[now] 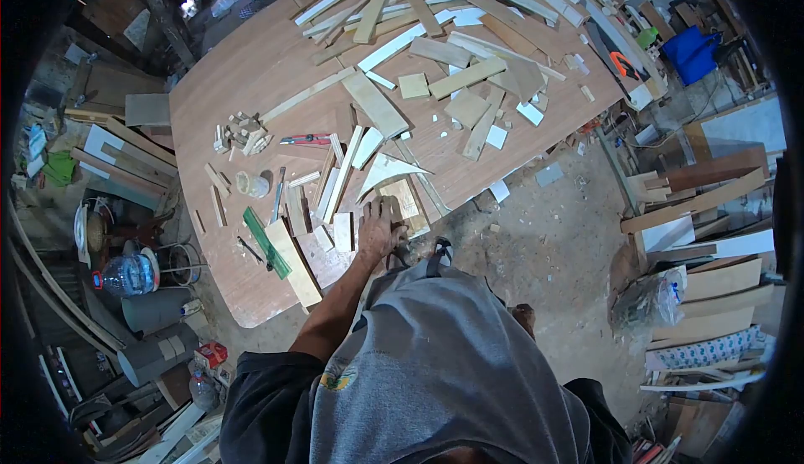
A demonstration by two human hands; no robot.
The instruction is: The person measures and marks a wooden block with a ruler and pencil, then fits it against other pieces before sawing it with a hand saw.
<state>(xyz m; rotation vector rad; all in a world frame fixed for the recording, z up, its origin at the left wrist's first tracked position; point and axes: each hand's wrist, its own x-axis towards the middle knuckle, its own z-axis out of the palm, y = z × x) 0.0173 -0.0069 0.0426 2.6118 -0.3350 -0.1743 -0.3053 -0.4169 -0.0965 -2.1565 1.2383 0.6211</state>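
My left hand (378, 231) rests at the near edge of the table, its fingers stretched forward and lying over the left side of a small pale wood board (400, 199). A curved white-faced piece (390, 171) lies just beyond the fingertips. Left of the hand stands a small white-topped block (342, 231), beside long narrow wood strips (343, 174). My right hand (524, 317) hangs low at the right side of my body, away from the table. Mostly hidden by my shirt, it is dark, and its fingers do not show clearly.
Wood offcuts cover much of the table (243, 70). A red utility knife (306, 139), a glue-stained jar (252, 184) and a green strip (266, 242) lie to the left. An orange-handled saw (621, 64) lies at the right edge. Boards (712, 284) lean at the right.
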